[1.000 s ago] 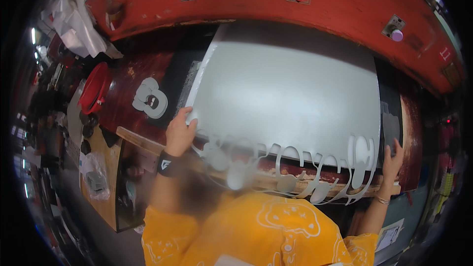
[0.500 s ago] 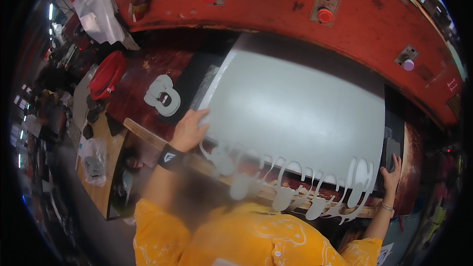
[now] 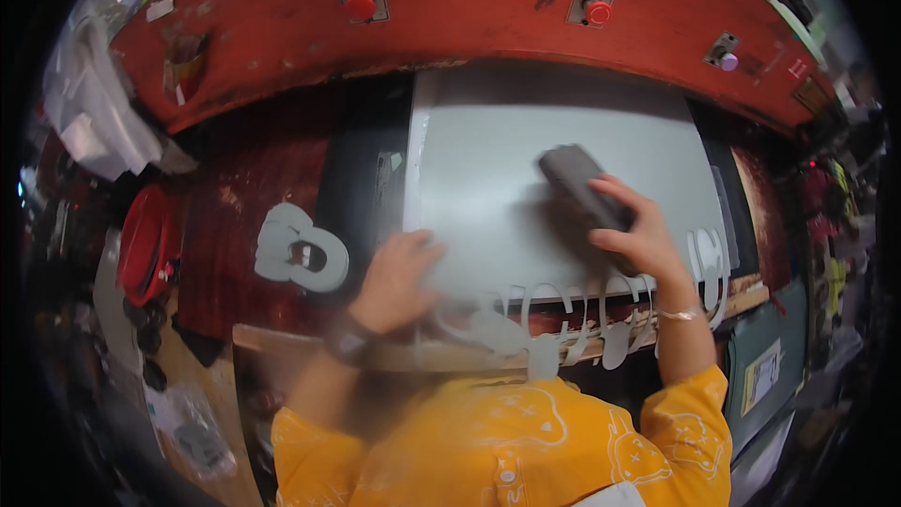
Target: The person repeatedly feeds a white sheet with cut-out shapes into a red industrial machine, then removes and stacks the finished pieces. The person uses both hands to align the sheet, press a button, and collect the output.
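Observation:
A wide pale grey sheet (image 3: pixel 488 160) lies under the red machine's front. My right hand (image 3: pixel 645 237) grips a dark grey, long, rounded block (image 3: pixel 577 178) by its near end, tilted above the sheet; its exact kind is unclear. At the sheet's left front corner my left hand (image 3: pixel 399 277) rests with fingers stretched out, slightly blurred. Along the sheet's near edge hangs a fringe of leftover strips (image 3: pixel 544 352) with curved cut-outs. To the left, a small stack of curved grey cut pieces (image 3: pixel 282 258) sits on the dark red board (image 3: pixel 225 272).
Across the far side runs a red machine beam (image 3: pixel 469 14) with a red push button (image 3: pixel 359 7), another red button (image 3: pixel 596 12) and a purple one (image 3: pixel 727 61). A red round container (image 3: pixel 145 244) and clear plastic bags (image 3: pixel 103 122) are at the left. A wooden rail (image 3: pixel 282 340) borders the near side.
My right hand has left the sheet's right edge and now holds the dark block over the sheet. My left hand stays by the left front corner. The view has shifted.

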A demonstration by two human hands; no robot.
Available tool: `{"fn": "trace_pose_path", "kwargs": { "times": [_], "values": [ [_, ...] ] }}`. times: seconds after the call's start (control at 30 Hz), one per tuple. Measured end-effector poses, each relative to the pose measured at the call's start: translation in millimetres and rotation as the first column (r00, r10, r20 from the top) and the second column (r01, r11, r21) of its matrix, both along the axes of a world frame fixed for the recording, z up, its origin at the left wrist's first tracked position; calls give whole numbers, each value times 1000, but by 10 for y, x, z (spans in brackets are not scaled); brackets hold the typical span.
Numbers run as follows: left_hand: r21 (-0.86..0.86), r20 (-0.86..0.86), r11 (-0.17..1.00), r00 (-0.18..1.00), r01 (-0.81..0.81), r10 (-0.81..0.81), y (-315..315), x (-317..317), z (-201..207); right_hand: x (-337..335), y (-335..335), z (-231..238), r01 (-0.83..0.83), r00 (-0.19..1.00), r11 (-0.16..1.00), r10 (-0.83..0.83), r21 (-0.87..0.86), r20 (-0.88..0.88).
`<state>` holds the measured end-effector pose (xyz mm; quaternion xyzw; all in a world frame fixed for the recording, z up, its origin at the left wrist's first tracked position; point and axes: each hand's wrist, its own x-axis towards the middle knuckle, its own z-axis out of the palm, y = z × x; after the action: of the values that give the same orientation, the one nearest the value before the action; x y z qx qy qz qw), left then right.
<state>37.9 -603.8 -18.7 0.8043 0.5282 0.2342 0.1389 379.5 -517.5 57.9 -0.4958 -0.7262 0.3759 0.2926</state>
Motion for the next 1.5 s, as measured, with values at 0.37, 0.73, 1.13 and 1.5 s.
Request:
{"fn": "trace_pose_path", "kwargs": {
  "times": [0.37, 0.73, 1.13, 1.5],
  "values": [
    [52, 211, 998, 977, 25, -35, 48, -123, -176, -1737, 52, -465, 130, 750, 973, -223, 192, 622],
    [26, 351, 999, 936, -19, 8, -48, -232, -216, -1836, 527, -440, 12, 774, 976, -146, 217, 616],
    [20, 398, 999, 917, -42, 31, -22, -238, -222, -2209, 290, -389, 126, 742, 965, -246, 231, 623],
    [-64, 381, 997, 923, -33, 55, 195, -338, -57, -2303, 404, -317, 71, 708, 980, -182, 188, 682]
  ]
}}
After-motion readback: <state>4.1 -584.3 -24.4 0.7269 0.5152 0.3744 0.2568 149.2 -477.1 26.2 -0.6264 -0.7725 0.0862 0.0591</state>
